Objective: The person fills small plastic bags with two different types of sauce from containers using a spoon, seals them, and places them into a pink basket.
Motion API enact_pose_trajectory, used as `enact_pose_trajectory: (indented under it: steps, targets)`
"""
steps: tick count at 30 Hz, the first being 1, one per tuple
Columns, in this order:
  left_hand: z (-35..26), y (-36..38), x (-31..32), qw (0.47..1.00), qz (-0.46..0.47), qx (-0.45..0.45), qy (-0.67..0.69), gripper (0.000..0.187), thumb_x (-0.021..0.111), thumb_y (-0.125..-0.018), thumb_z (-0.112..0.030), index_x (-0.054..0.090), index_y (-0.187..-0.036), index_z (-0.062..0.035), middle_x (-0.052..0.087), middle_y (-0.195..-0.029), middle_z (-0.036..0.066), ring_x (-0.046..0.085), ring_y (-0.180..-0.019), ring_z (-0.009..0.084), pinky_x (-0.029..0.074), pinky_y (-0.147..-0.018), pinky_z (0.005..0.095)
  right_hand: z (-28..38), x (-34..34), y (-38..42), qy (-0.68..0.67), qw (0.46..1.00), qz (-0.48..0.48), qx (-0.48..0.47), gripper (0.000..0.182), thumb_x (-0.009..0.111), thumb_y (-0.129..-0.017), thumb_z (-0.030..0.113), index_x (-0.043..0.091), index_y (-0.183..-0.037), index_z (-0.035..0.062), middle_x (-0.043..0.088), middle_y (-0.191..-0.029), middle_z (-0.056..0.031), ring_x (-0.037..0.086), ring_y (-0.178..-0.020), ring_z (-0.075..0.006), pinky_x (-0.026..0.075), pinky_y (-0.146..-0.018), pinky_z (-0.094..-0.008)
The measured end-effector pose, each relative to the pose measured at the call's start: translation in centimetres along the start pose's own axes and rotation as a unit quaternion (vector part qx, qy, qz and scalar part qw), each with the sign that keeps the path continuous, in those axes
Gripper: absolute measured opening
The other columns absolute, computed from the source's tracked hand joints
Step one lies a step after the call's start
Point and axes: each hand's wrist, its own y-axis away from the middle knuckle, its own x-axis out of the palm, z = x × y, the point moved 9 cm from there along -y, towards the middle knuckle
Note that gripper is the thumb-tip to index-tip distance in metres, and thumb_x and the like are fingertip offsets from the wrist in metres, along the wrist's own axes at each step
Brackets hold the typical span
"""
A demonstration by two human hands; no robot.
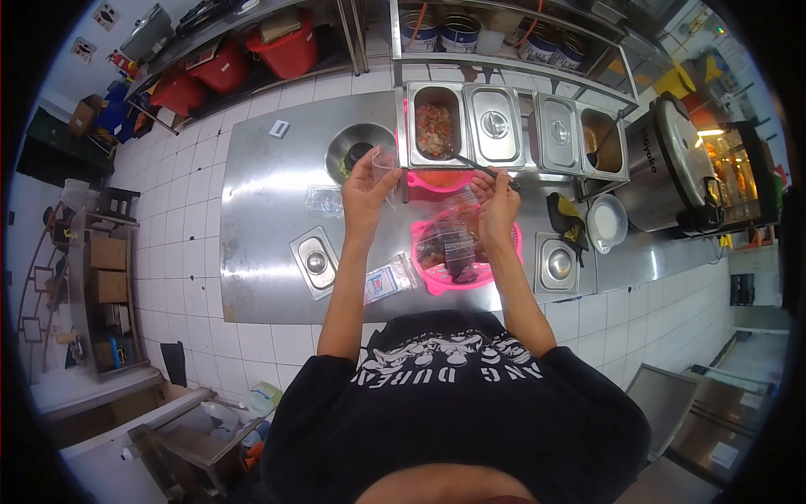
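My left hand [366, 186] is closed on a small clear plastic bag [385, 160], held up beside a steel mixing bowl [340, 144]. With my right hand [497, 200] I grip the dark handle of a spoon [468, 161]. The spoon's far end reaches into a steel food pan [413, 126] holding a chopped red and pale mix [435, 130]. Below my hands stands a pink basket [437, 287] with filled plastic bags [457, 252] in it. Clear bags [324, 201] lie on the counter near my left wrist.
A lidded pan [495, 126], another lidded pan [557, 133] and a pan with a ladle [599, 139] stand in the rack. Loose lids [316, 262] lie on the steel counter [260, 210]. To the right are a white-filled bowl [606, 223] and a large cooker [672, 168].
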Motion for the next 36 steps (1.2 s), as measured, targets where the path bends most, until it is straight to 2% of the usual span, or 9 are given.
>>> enact_pose_trajectory:
  steps: [4, 9, 12, 19, 21, 26, 28, 30, 36]
  targets:
    - [0.6, -1.5, -0.2, 0.999, 0.009, 0.018, -0.025, 0.053, 0.075, -0.085, -0.007, 0.052, -0.132, 0.0016, 0.063, -0.115, 0.008, 0.059, -0.106, 0.0135, 0.046, -0.094, 0.0269, 0.8, -0.1, -0.3, 0.008, 1.0, -0.012, -0.007, 0.037, 0.044, -0.105, 0.031, 0.055, -0.111, -0.004, 0.067, -0.093, -0.0148, 0.066, -0.078, -0.0164, 0.058, -0.072, -0.0264]
    - [-0.5, -3.7, 0.2, 0.961, 0.004, 0.125, -0.246, 0.057, 0.083, -0.077, -0.019, 0.058, -0.125, -0.0019, 0.066, -0.116, 0.011, 0.061, -0.11, 0.0195, 0.045, -0.097, 0.0328, 3.6, 0.7, -1.7, 0.012, 0.998, 0.016, -0.057, 0.038, 0.045, -0.105, 0.032, 0.055, -0.109, -0.0043, 0.066, -0.09, -0.0143, 0.066, -0.076, -0.0163, 0.057, -0.07, -0.0271]
    - [-1.5, -4.6, 1.7, 0.942, 0.027, 0.144, -0.303, 0.054, 0.081, -0.078, -0.014, 0.057, -0.125, -0.0013, 0.067, -0.116, 0.01, 0.06, -0.111, 0.0178, 0.043, -0.1, 0.033, 5.8, 1.6, -2.1, 0.019, 0.996, 0.019, -0.083, 0.038, 0.044, -0.105, 0.032, 0.055, -0.108, -0.0044, 0.066, -0.089, -0.0141, 0.065, -0.075, -0.0157, 0.057, -0.069, -0.0268]
    - [-1.2, -5.6, 0.9, 0.947, 0.003, 0.151, -0.284, 0.053, 0.083, -0.075, -0.02, 0.061, -0.121, -0.0033, 0.07, -0.111, 0.011, 0.063, -0.108, 0.0222, 0.047, -0.094, 0.0341, 2.8, 0.7, -0.8, 0.067, 0.997, 0.01, -0.044, 0.038, 0.044, -0.105, 0.03, 0.057, -0.107, -0.0057, 0.066, -0.088, -0.0131, 0.064, -0.074, -0.0143, 0.057, -0.067, -0.0265]
    - [-0.9, -5.3, 0.7, 0.943, 0.017, 0.146, -0.3, 0.052, 0.081, -0.078, -0.015, 0.058, -0.123, -0.0015, 0.068, -0.113, 0.009, 0.061, -0.108, 0.0178, 0.043, -0.098, 0.0316, 2.0, 1.2, -0.1, 0.102, 0.993, 0.039, -0.038, 0.037, 0.045, -0.105, 0.029, 0.057, -0.108, -0.0061, 0.066, -0.087, -0.0129, 0.064, -0.073, -0.0138, 0.057, -0.067, -0.0265]
    - [-1.1, -4.7, 0.4, 0.945, 0.018, 0.122, -0.303, 0.051, 0.08, -0.078, -0.013, 0.058, -0.123, -0.0015, 0.068, -0.113, 0.009, 0.061, -0.109, 0.0179, 0.043, -0.098, 0.0317, 4.0, 3.0, 0.0, 0.208, 0.964, 0.087, -0.142, 0.034, 0.046, -0.105, 0.026, 0.06, -0.104, -0.0047, 0.066, -0.085, -0.0103, 0.063, -0.072, -0.0125, 0.056, -0.067, -0.0263]
    - [-1.0, -4.8, 0.5, 0.946, 0.019, 0.122, -0.299, 0.051, 0.08, -0.078, -0.012, 0.058, -0.123, -0.0015, 0.068, -0.113, 0.009, 0.061, -0.109, 0.018, 0.043, -0.098, 0.0317, 4.1, 4.9, 0.5, 0.244, 0.944, 0.153, -0.163, 0.033, 0.047, -0.105, 0.025, 0.061, -0.101, -0.0046, 0.066, -0.083, -0.0089, 0.063, -0.072, -0.0115, 0.055, -0.066, -0.0262]
    - [-1.1, -4.9, 0.1, 0.948, 0.012, 0.149, -0.28, 0.052, 0.082, -0.077, -0.018, 0.06, -0.121, -0.0019, 0.069, -0.108, 0.011, 0.063, -0.106, 0.0203, 0.047, -0.094, 0.0334, 4.5, 4.7, 0.4, 0.205, 0.957, 0.135, -0.153, 0.033, 0.046, -0.105, 0.025, 0.061, -0.101, -0.0044, 0.066, -0.083, -0.0092, 0.063, -0.072, -0.0117, 0.055, -0.066, -0.0264]
    - [-0.6, -4.9, -0.1, 0.952, 0.013, 0.137, -0.274, 0.053, 0.082, -0.076, -0.016, 0.06, -0.122, -0.0023, 0.07, -0.108, 0.01, 0.063, -0.107, 0.02, 0.046, -0.095, 0.0332, 2.3, 1.6, -1.4, 0.109, 0.992, 0.039, -0.053, 0.034, 0.047, -0.104, 0.028, 0.061, -0.104, -0.0023, 0.067, -0.083, -0.0107, 0.064, -0.07, -0.0138, 0.057, -0.065, -0.0286]
